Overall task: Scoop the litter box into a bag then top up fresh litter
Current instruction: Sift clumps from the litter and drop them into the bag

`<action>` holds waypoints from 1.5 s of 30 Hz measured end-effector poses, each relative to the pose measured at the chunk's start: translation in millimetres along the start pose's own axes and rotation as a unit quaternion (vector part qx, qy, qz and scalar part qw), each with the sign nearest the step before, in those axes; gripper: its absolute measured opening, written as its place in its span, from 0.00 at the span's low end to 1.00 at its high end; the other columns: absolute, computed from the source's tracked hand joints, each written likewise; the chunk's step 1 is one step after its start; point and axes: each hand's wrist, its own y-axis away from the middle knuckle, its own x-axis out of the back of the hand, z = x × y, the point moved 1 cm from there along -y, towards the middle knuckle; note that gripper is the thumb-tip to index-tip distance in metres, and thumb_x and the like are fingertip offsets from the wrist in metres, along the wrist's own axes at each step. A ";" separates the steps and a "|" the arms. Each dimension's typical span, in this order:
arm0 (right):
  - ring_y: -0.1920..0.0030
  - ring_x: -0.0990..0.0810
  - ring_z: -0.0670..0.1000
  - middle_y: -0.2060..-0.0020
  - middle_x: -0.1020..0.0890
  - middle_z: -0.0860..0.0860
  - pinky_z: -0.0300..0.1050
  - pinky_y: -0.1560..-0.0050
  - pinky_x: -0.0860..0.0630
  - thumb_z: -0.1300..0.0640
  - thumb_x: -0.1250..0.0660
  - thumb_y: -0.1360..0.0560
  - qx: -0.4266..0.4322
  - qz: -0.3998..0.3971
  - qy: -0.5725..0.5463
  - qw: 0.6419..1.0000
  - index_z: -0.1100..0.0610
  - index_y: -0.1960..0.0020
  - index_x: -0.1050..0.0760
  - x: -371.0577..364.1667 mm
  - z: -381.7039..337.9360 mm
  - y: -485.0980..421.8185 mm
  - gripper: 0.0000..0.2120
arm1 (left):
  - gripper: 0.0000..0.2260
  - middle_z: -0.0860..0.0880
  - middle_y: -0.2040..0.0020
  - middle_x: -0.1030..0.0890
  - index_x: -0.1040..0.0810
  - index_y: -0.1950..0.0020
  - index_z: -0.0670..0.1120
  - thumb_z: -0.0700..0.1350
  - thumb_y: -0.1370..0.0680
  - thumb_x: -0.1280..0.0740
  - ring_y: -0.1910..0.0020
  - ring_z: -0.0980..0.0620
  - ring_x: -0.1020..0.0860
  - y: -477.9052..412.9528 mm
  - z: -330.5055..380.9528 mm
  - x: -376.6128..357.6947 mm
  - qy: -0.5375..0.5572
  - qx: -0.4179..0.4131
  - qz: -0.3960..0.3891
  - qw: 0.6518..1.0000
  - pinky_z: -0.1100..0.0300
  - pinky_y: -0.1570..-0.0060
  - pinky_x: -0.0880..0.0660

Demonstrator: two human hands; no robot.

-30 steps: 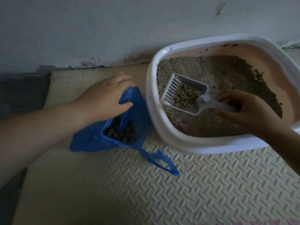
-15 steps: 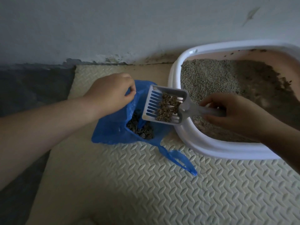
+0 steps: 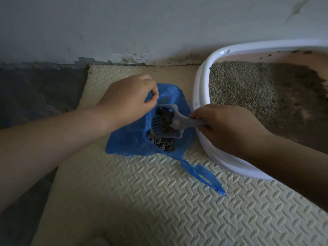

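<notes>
As seen nearest, mat [image 3: 159,201]: pale, embossed in a herringbone weave, spread beneath left hand [image 3: 127,102] and right hand [image 3: 229,128] alike.
Handle loop [image 3: 204,176]: loose blue strap of the bag [image 3: 127,141], trailing flat on the mat, nearer than the right hand and to its left, touched by neither hand.
Right hand: knuckles up, fingers curled tight round the handle of the scoop [image 3: 179,121], forearm crossing above the near rim of the litter box [image 3: 200,96].
Scoop: grey plastic, reaching leftward out of the right hand's grasp, lying between the two hands; slotted end tipped downward into the bag's mouth, pan loaded with dark clumps [image 3: 165,118].
Bag: thin blue plastic, slumped on the mat directly under the scoop, just left of the right hand and just nearer than the left hand; mouth gaping upward.
Heap [image 3: 162,144]: dark lumps inside the bag, just below the scoop's slotted end, between the two hands.
Left hand: fingers curled, thumb and forefinger pinching the bag's far rim, holding that edge up just beyond the scoop.
Litter box: white rim, pinkish inside, just beside the bag, right of the left hand, running under and beyond the right hand.
Litter [image 3: 248,89]: grey-beige granules, banked beyond the right hand, darker toward the right.
Wall [image 3: 142,23]: pale, scuffed along its foot, farthest, well beyond both hands.
</notes>
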 end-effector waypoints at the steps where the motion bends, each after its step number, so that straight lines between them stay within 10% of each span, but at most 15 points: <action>1: 0.55 0.20 0.56 0.53 0.20 0.48 0.48 0.62 0.26 0.58 0.38 0.25 0.010 0.009 0.008 1.000 0.48 0.42 0.23 -4.1 -1.9 -3.6 0.13 | 0.05 0.56 0.50 0.23 0.23 0.55 0.51 0.48 0.22 0.38 0.52 0.54 0.24 -0.2 -1.5 0.5 0.002 0.002 0.005 1.000 0.55 0.57 0.27; 7: 0.59 0.21 0.58 0.57 0.22 0.52 0.46 0.74 0.27 0.70 0.30 0.35 0.084 0.066 0.064 0.992 0.52 0.44 0.21 -25.3 -4.3 -16.1 0.22 | 0.05 0.56 0.52 0.24 0.23 0.54 0.50 0.48 0.22 0.37 0.56 0.55 0.25 3.5 -6.8 0.6 0.009 0.008 0.026 1.000 0.57 0.60 0.30; 33: 0.48 0.25 0.57 0.46 0.23 0.53 0.55 0.49 0.26 0.68 0.37 0.25 0.081 0.073 -0.035 0.993 0.55 0.41 0.22 -34.7 38.9 25.4 0.17 | 0.04 0.58 0.56 0.27 0.23 0.55 0.50 0.47 0.23 0.36 0.58 0.60 0.29 5.8 -1.3 -1.6 0.030 0.016 0.047 0.998 0.62 0.60 0.35; 45: 0.46 0.24 0.49 0.45 0.23 0.51 0.43 0.44 0.28 0.58 0.41 0.23 0.048 0.040 -0.162 0.985 0.57 0.40 0.22 -13.2 59.6 49.1 0.15 | 0.03 0.57 0.55 0.26 0.23 0.55 0.50 0.47 0.23 0.36 0.56 0.57 0.27 -0.7 7.8 -3.1 0.030 0.029 0.035 0.999 0.59 0.59 0.33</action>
